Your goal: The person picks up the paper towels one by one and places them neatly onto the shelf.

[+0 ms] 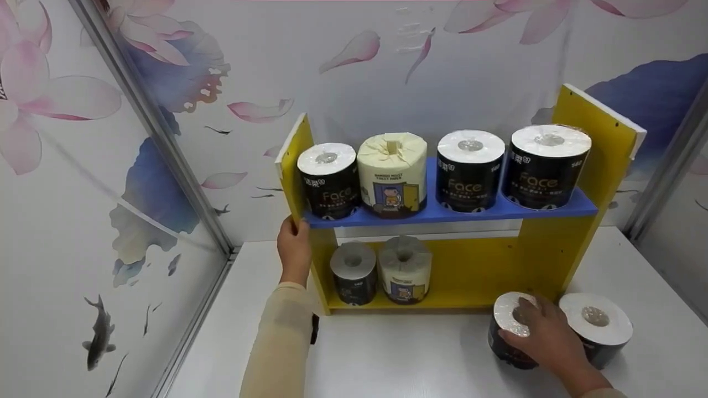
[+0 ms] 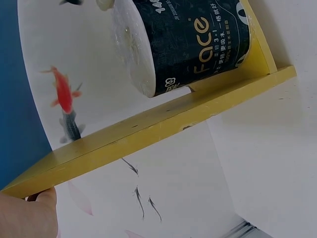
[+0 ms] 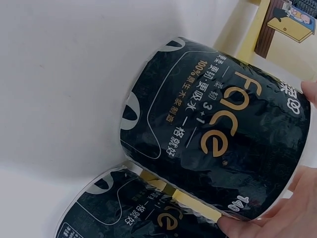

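Note:
My left hand (image 1: 294, 250) grips the left side panel of a small yellow and blue shelf (image 1: 453, 218), just below the blue board; in the left wrist view, fingers (image 2: 45, 198) show at the panel's edge. In front of the shelf's right end, my right hand (image 1: 547, 334) holds a black-wrapped toilet paper roll (image 1: 506, 345) from above. The right wrist view shows this roll (image 3: 213, 124) with the fingers at its top rim. A second black roll (image 1: 600, 331) stands close on its right, partly behind the hand.
On the blue board stand three black rolls (image 1: 464, 185) and a cream-wrapped roll (image 1: 392, 177). Another black roll (image 1: 354, 276) and a cream one (image 1: 405, 273) stand at the lower level's left. A white table (image 1: 398, 354) lies underneath; flower-printed walls (image 1: 387, 83) rise behind and beside.

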`<state>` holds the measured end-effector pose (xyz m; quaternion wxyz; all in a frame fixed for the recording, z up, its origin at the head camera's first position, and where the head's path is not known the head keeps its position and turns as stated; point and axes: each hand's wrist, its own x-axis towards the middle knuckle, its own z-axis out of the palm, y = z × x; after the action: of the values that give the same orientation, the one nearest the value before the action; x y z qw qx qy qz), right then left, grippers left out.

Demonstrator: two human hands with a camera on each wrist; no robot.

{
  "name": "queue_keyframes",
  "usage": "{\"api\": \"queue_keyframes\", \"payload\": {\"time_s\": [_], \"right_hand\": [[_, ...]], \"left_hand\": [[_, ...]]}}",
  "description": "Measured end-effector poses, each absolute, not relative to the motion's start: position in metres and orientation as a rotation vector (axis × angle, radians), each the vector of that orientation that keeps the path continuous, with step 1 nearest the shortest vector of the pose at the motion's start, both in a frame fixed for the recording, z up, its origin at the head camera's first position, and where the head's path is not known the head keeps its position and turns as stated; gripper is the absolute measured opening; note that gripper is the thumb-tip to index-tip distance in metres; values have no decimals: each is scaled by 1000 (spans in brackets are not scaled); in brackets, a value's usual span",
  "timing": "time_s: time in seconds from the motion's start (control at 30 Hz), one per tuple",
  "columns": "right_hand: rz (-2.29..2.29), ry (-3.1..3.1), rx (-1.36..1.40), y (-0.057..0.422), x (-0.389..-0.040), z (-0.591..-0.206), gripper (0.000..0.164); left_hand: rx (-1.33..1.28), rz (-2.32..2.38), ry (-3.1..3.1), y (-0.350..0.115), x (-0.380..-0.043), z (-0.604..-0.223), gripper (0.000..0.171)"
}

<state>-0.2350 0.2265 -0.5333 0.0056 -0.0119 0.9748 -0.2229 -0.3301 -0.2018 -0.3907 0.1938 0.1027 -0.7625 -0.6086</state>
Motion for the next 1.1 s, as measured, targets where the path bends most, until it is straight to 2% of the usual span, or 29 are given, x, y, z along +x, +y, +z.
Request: {"api": "queue_keyframes", "payload": {"time_s": [0.5,0.77,1.1], "right_hand": [[-663,2987,-3,227,-241,-530,106],[-639,2967,15,228,-243,-527,115],[-653,3120,-55,228,-240,-533,106]], "left_hand": [[328,-1669,-2198,-202,-330,-385,46],[317,-1639,-2189,-203,-331,-387,45],[300,-1675,-2179,-202,-329,-384,44]]}}
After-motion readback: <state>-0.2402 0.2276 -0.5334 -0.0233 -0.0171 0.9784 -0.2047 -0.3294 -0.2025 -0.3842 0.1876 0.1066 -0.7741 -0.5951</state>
